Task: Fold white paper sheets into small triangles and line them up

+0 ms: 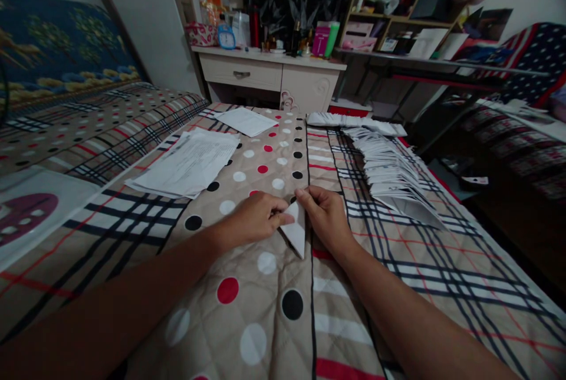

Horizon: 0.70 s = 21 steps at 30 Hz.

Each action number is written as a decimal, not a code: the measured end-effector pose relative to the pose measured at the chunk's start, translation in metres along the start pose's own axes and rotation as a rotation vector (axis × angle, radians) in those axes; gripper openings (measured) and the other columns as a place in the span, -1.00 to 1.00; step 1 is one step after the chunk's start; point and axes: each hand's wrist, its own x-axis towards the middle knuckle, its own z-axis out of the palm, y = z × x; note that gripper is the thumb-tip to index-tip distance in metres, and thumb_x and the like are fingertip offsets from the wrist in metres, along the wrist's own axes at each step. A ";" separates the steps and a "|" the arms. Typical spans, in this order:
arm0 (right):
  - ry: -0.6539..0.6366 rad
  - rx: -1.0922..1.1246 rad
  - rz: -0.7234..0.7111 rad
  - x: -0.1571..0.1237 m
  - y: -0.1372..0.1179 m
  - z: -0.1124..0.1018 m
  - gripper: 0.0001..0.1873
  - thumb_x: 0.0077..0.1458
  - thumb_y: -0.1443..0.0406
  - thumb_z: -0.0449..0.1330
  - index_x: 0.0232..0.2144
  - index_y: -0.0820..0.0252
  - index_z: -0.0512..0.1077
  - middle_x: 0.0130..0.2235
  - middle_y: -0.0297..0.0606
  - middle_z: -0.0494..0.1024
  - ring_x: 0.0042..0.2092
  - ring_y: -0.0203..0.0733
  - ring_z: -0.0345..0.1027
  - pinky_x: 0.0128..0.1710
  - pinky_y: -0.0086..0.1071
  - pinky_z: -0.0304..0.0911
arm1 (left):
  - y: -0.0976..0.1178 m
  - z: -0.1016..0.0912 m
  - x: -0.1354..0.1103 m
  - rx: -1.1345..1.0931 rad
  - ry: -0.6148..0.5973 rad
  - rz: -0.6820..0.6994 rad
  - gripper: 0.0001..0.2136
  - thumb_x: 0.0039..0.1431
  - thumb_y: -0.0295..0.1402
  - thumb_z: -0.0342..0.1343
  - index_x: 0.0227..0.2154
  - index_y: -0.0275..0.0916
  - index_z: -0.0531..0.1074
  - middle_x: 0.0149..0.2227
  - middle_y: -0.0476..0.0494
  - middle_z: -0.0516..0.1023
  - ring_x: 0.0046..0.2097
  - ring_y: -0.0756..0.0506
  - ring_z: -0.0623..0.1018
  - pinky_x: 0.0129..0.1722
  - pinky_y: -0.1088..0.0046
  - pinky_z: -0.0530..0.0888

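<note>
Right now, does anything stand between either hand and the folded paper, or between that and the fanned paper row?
Nothing visible: left hand and right hand both touch the folded paper. The right hand itself lies between it and the fanned paper row.

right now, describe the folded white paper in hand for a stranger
On the beige quilted bedspread with plaid and polka dots, find the bare left hand and right hand. Between them is a small, white, pointed piece of folded paper. Unlike the flat white printed sheets and the fanned row of white papers, it alone is held.
</note>
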 end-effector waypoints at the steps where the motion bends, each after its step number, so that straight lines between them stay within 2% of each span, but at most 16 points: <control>1: 0.019 -0.002 -0.002 0.000 0.000 -0.001 -0.53 0.12 0.08 0.17 -0.68 0.17 0.16 -0.62 -0.46 0.08 -0.53 -0.38 -0.07 -0.55 -0.44 -0.14 | 0.000 0.000 0.000 0.002 0.000 0.002 -0.64 0.13 -0.24 0.11 -0.68 -0.26 0.19 -0.66 0.10 0.14 -0.55 0.06 0.16 -0.52 0.46 0.03; 3: 0.048 0.038 0.019 0.001 0.000 -0.002 -0.49 0.09 0.07 0.20 -0.71 0.16 0.12 -0.65 -0.48 0.04 -0.56 -0.40 -0.11 -0.57 -0.44 -0.17 | -0.001 0.001 0.000 -0.003 0.012 -0.002 -0.62 0.13 -0.18 0.12 -0.68 -0.26 0.22 -0.66 0.10 0.15 -0.55 0.06 0.16 -0.52 0.46 0.03; 5: 0.044 0.130 0.075 0.002 0.000 -0.001 -0.50 0.06 0.05 0.24 -0.69 0.16 0.15 -0.66 -0.49 0.08 -0.57 -0.41 -0.08 -0.58 -0.46 -0.15 | -0.002 0.002 0.001 -0.031 0.040 -0.017 -0.61 0.12 -0.15 0.12 -0.69 -0.27 0.25 -0.66 0.10 0.15 -0.55 0.06 0.17 -0.52 0.47 0.04; 10: -0.133 0.347 0.165 0.001 0.000 0.002 -0.66 -0.07 0.07 0.35 -0.50 0.22 0.40 -0.51 -0.37 0.41 -0.50 -0.34 0.19 -0.51 -0.47 0.08 | -0.004 0.001 0.003 -0.215 0.146 -0.058 -0.65 0.13 -0.15 0.09 -0.65 -0.28 0.33 -0.63 0.07 0.24 -0.53 0.05 0.24 -0.52 0.50 0.11; 15: -0.095 0.427 0.238 -0.001 0.004 0.003 -0.59 0.04 -0.01 0.27 -0.54 0.22 0.41 -0.57 -0.36 0.40 -0.55 -0.35 0.17 -0.56 -0.48 0.05 | -0.001 -0.003 0.003 -0.358 0.149 -0.065 -0.60 0.12 -0.06 0.09 -0.66 -0.26 0.30 -0.67 0.09 0.21 -0.59 0.08 0.17 -0.58 0.52 0.09; 21: -0.158 0.591 0.277 -0.001 0.005 0.002 -0.67 0.04 0.03 0.28 -0.43 0.18 0.48 -0.51 -0.33 0.49 -0.50 -0.30 0.29 -0.49 -0.45 0.20 | -0.006 -0.002 0.005 -0.392 0.179 -0.064 -0.59 0.17 -0.09 0.04 -0.67 -0.25 0.27 -0.69 0.08 0.25 -0.61 0.08 0.19 -0.56 0.53 0.14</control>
